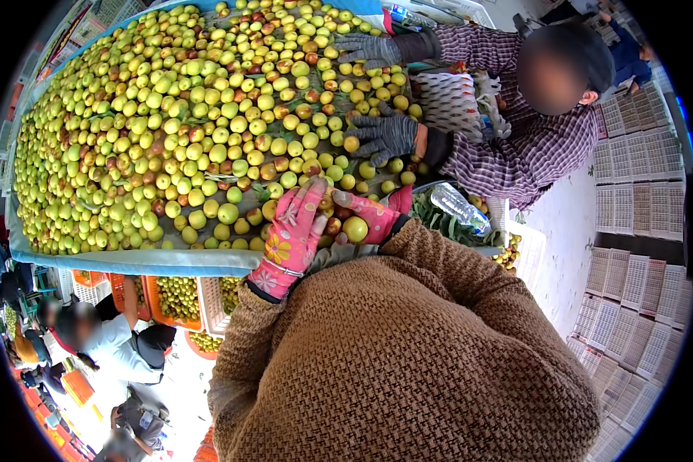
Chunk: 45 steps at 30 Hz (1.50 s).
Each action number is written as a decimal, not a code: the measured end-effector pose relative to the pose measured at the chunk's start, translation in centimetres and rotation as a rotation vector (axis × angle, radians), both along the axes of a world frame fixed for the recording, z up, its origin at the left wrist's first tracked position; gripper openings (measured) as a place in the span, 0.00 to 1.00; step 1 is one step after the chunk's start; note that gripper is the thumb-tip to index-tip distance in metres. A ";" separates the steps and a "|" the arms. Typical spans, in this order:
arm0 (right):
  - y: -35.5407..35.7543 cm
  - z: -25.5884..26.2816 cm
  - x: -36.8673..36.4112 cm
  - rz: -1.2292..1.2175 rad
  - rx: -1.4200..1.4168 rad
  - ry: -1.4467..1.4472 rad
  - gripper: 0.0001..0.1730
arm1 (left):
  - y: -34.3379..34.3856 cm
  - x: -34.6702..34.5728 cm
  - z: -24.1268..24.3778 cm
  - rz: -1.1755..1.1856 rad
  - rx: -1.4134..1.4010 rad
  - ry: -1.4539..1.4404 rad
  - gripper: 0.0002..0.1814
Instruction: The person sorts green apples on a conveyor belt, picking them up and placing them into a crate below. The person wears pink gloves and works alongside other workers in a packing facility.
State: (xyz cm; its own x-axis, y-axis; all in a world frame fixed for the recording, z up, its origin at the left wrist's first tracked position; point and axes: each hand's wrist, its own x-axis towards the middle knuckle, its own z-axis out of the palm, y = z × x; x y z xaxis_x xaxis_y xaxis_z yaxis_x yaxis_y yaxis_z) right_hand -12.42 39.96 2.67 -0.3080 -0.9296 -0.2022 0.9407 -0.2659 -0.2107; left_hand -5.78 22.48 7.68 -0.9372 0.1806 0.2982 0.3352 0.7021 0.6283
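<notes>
Both my hands wear pink flowered gloves with cut-off or stained fingertips and meet at the near edge of a sorting table heaped with green and reddish jujube fruits. My left hand lies palm down, its fingers stretched over reddish fruits; whether it grips one is unclear. My right hand is curled around several fruits, with a yellow-green jujube showing at its palm. Loose fruits and a few green leaves lie just beyond my fingers.
Across the corner a co-worker's grey-gloved hands rest on the fruits. At my right stand a bin of leaves with a clear plastic bottle and a white crate. Orange crates of fruit stand below left. Stacked crates line the right side.
</notes>
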 end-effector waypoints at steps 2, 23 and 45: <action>1.2 0.5 0.3 -0.061 0.178 0.114 0.28 | 1.5 0.3 0.7 -0.029 0.013 -0.014 0.32; 47.6 -6.1 18.6 -1.367 1.386 -0.176 0.34 | -3.5 2.5 -2.4 -0.021 0.054 -0.148 0.22; -16.1 -5.0 -18.2 0.073 1.367 2.163 0.19 | -15.8 6.6 -6.5 0.572 -0.433 -0.173 0.21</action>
